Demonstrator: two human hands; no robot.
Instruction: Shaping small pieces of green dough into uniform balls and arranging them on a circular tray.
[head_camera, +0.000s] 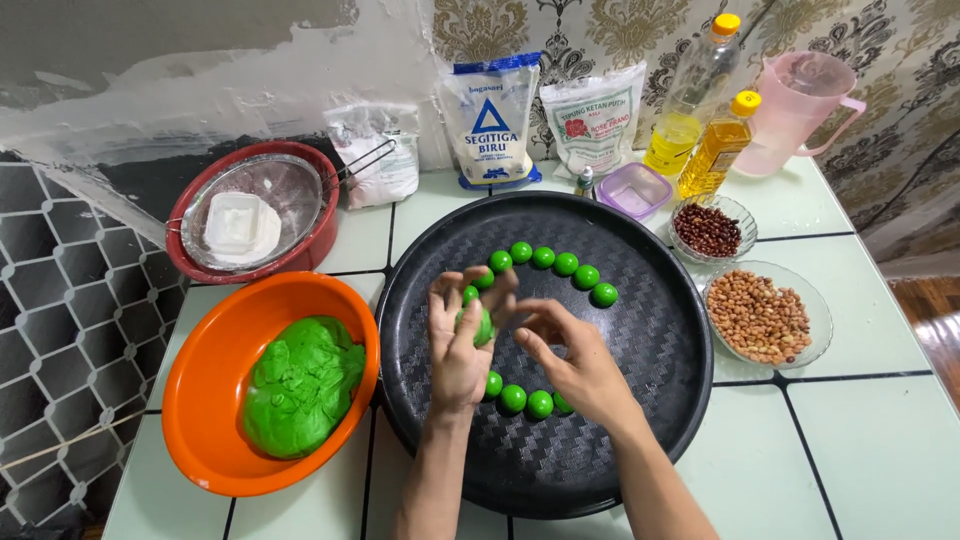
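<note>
My left hand (458, 340) cups a lump of green dough (481, 327) above the round black tray (640, 400). Beside it my right hand (575, 358) hovers with fingers curled, its fingertips close to the lump, holding nothing that I can see. Several small green dough balls (566, 264) lie in an arc on the tray's far side, and a few more (527, 401) sit near my wrists. An orange bowl (215, 375) at the left holds a big mass of green dough (302, 385).
A red bowl with a metal sieve (250, 215) stands at the back left. Flour bags (492, 120), oil bottles (715, 145), a pink jug (800, 105), a small purple box (635, 190) and two glass dishes of beans and peanuts (765, 315) line the back and right.
</note>
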